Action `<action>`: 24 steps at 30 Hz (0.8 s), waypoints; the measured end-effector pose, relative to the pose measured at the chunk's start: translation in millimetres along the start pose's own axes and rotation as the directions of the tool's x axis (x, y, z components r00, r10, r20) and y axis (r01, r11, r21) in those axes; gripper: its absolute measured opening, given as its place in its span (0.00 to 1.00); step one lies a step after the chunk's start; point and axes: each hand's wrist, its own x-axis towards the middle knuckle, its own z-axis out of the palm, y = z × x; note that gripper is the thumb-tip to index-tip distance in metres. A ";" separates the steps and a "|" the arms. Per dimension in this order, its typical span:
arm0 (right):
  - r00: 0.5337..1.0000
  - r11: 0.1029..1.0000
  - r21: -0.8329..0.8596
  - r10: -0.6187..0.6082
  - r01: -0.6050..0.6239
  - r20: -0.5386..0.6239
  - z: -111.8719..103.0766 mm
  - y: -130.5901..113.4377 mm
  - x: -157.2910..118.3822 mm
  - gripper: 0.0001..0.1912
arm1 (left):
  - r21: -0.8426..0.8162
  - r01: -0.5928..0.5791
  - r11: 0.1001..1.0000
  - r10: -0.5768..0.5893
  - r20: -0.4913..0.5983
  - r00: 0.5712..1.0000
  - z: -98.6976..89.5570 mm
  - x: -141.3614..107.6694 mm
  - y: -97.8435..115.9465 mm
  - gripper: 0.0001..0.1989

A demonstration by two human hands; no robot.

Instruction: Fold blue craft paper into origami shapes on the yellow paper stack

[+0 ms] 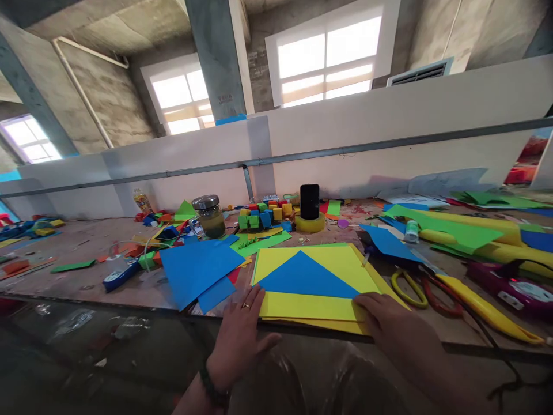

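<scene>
A blue triangle (305, 276) lies on a stack of yellow sheets (311, 306) at the table's front edge, its point toward the wall. My left hand (239, 334), with a ring and a dark bracelet, rests its fingertips at the triangle's left corner; its fingers are stretched and the thumb is apart. At the right corner, the fingers of my right hand (389, 320) lie on the yellow sheet and the triangle's tip. That hand's fingers are close together, and its thumb is hidden. Blue sheets (194, 271) lie left of the stack.
Behind the stack stand a phone (310, 202) on a yellow tape roll (310, 223), small coloured blocks (254, 219) and a lidded glass mug (208, 219). To the right are scissors (440, 295), a yellow tool (488, 308) and a purple device (514, 288) with a cable.
</scene>
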 end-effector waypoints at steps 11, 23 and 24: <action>0.849 0.919 0.381 -0.277 0.098 0.451 0.1 -70.0 107.0 0.16 | -0.050 -0.221 0.974 0.224 0.056 0.973 -10.0 38.9 50.9 0.44; 0.625 0.927 0.304 -0.105 -0.220 0.774 -10.1 -74.9 135.2 0.17 | -0.101 -0.223 0.970 0.226 0.013 0.974 5.8 39.6 38.7 0.44; 0.616 0.932 0.284 -0.087 -0.228 0.783 -11.2 -74.8 136.8 0.17 | -0.098 -0.228 0.969 0.230 0.009 0.973 6.4 39.7 38.4 0.43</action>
